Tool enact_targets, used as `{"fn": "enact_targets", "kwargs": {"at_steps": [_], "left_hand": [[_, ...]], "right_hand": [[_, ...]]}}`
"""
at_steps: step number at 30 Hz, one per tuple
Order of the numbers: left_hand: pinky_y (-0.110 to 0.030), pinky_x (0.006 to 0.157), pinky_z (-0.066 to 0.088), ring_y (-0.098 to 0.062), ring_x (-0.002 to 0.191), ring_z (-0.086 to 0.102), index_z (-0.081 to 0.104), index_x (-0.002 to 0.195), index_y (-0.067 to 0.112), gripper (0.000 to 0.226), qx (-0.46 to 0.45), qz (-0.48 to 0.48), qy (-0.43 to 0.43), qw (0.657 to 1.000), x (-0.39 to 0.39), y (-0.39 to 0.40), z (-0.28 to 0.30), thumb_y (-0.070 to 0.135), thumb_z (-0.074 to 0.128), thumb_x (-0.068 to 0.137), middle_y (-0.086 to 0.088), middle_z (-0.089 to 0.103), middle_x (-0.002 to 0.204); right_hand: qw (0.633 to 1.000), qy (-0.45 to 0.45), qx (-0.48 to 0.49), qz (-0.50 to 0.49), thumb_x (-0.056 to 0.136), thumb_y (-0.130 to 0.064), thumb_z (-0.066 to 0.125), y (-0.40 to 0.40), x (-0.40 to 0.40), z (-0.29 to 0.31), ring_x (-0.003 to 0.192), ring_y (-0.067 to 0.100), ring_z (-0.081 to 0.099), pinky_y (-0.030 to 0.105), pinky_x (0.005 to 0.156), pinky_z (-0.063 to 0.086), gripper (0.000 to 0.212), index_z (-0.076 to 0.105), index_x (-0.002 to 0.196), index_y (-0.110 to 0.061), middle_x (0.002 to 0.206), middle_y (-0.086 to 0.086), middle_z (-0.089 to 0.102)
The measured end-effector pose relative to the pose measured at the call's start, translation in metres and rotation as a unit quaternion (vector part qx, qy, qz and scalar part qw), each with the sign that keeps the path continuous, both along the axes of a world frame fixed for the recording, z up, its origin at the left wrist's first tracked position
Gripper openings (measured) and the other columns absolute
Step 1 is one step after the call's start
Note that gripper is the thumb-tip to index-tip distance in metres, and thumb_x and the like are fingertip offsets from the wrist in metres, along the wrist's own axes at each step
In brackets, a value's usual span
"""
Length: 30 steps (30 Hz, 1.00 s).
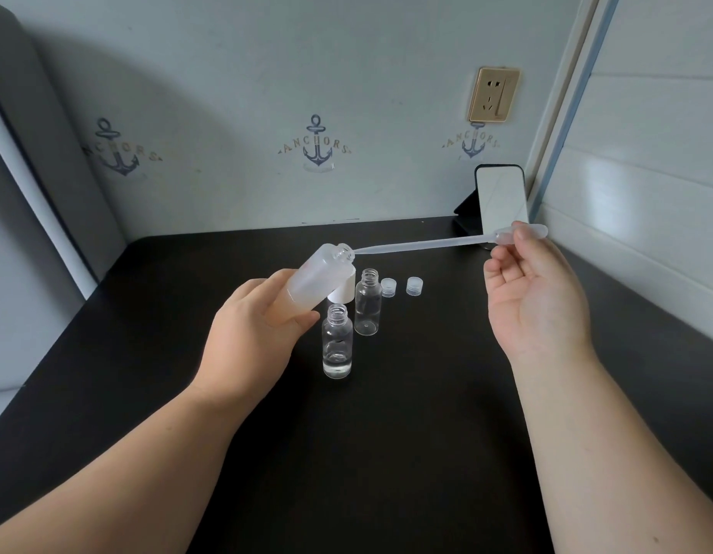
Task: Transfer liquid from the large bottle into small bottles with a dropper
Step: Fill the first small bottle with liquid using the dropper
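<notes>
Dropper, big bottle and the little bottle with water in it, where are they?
Dropper (418,245), head view, middle of its thin tube.
Big bottle (318,279), head view, frosted side.
Little bottle (337,341), head view, clear side.

Left hand grips with curled fingers; right hand, raised palm-up, pinches between fingertip and thumb.

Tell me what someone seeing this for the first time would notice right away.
First, the long translucent dropper held level across the middle, its tip at the mouth of the tilted frosted large bottle. The right hand pinches the bulb; the left hand grips the bottle. Below them on the black table stand two uncapped small clear bottles, the nearer one with a little liquid.
</notes>
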<state>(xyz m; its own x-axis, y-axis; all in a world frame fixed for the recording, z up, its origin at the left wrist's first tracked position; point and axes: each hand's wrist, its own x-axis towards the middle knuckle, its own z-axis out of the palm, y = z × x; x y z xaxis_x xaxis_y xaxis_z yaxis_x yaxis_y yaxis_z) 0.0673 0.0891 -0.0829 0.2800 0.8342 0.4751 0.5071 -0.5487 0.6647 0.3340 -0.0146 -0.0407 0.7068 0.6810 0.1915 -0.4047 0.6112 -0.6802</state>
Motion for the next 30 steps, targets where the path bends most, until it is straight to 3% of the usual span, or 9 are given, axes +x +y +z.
{"fn": "enact_targets", "kwargs": {"at_steps": [6, 17, 30], "left_hand": [[-0.013, 0.08, 0.039, -0.001, 0.099, 0.052, 0.062, 0.123, 0.045, 0.042, 0.011, -0.018, 0.02, 1.0, 0.001, -0.002, 0.0, 0.033, 0.076, 0.085, 0.019, 0.058, 0.105], [-0.028, 0.087, 0.044, -0.009, 0.106, 0.053, 0.063, 0.127, 0.042, 0.044, 0.022, -0.007, 0.033, 0.999, 0.002, -0.004, 0.0, 0.035, 0.076, 0.086, 0.017, 0.059, 0.111], [-0.036, 0.091, 0.048, -0.014, 0.107, 0.054, 0.065, 0.126, 0.041, 0.043, 0.035, -0.017, 0.037, 0.999, 0.005, -0.007, 0.002, 0.037, 0.072, 0.084, 0.015, 0.06, 0.11]], "right_hand": [[0.999, -0.038, 0.002, 0.006, 0.095, -0.004, 0.062, 0.001, -0.002, -0.002, 0.074, 0.009, 0.064, 0.021, 0.075, 0.052, 0.013, 0.069, 0.091, -0.013, 0.082, -0.001, 0.071], [0.998, -0.063, 0.004, 0.026, 0.093, 0.001, 0.063, 0.004, -0.009, -0.002, 0.074, 0.012, 0.066, 0.021, 0.072, 0.053, 0.022, 0.076, 0.083, -0.013, 0.082, 0.004, 0.072], [0.994, -0.088, -0.014, 0.063, 0.094, 0.003, 0.063, 0.006, -0.02, -0.004, 0.074, 0.015, 0.066, 0.02, 0.071, 0.052, 0.03, 0.077, 0.077, -0.017, 0.084, 0.007, 0.072]]}}
